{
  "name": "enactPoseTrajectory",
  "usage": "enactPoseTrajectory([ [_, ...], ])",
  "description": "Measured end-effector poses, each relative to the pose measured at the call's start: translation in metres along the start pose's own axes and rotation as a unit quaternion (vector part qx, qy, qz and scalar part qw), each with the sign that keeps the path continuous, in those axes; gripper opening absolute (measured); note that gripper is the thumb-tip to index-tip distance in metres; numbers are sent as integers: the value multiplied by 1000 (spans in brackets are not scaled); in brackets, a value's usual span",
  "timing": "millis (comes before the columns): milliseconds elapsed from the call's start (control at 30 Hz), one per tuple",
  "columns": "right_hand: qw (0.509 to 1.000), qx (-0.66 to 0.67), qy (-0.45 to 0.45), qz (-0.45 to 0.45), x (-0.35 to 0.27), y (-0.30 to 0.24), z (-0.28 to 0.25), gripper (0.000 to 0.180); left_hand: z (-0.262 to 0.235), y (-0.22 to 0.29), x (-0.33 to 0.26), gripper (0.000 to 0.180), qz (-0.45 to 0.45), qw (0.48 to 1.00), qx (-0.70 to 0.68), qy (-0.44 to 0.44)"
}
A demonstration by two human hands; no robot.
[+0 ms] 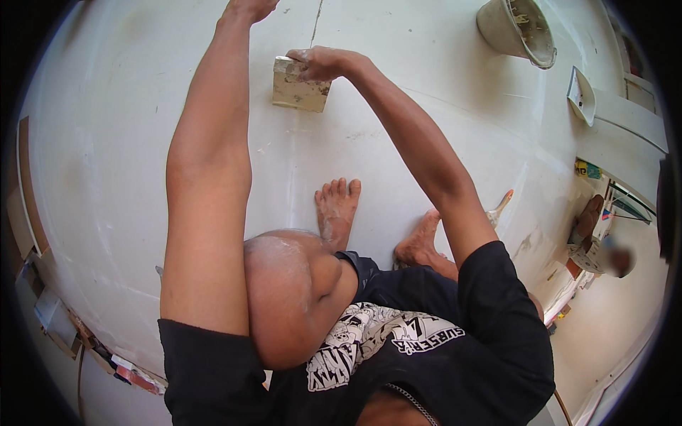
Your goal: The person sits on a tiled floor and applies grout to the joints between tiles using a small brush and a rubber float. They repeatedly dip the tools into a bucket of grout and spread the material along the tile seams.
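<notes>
My right hand (321,64) is closed around the top of a wide filling knife (300,98). Its broad blade is smeared with dried beige filler and lies against the white board surface (391,135). A thin dark seam runs up from beside this hand. At the upper edge, my left hand (253,8) is partly cut off by the frame, so its fingers and anything in them are mostly hidden. My left arm stretches straight up to it. My bare feet and dusty left knee rest below, on the same white surface.
A grey bucket (497,30) crusted with filler stands at the upper right, near a white tray-like piece (584,98). A wooden-handled brush (504,203) lies beyond my right foot. Another person (585,220) is at far right. Boards and boxes (55,312) line the left.
</notes>
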State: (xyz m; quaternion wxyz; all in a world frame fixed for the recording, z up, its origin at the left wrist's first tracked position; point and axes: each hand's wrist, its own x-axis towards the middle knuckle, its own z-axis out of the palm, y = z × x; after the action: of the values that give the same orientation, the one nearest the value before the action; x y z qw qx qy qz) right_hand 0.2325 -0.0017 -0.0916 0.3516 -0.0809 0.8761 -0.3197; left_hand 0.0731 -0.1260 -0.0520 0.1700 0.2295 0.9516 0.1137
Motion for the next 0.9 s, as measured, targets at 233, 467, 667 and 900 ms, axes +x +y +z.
enactPoseTrajectory([
  [233, 1000, -7, -1, -15, -9, -10, 16, 59, 4, 5, -8, 44, -61, 998, -26, 24],
  [467, 999, 22, -31, -5, -26, -26, 48, 59, 13, 20, -2, 46, -47, 998, -34, 26],
  [667, 998, 53, -26, -16, -31, -30, 76, 53, 0, 22, -4, 45, -41, 999, -29, -16],
  [900, 995, 52, 46, -74, -16, 1, 65, 50, 0, 14, -2, 44, -1, 999, -37, 11],
])
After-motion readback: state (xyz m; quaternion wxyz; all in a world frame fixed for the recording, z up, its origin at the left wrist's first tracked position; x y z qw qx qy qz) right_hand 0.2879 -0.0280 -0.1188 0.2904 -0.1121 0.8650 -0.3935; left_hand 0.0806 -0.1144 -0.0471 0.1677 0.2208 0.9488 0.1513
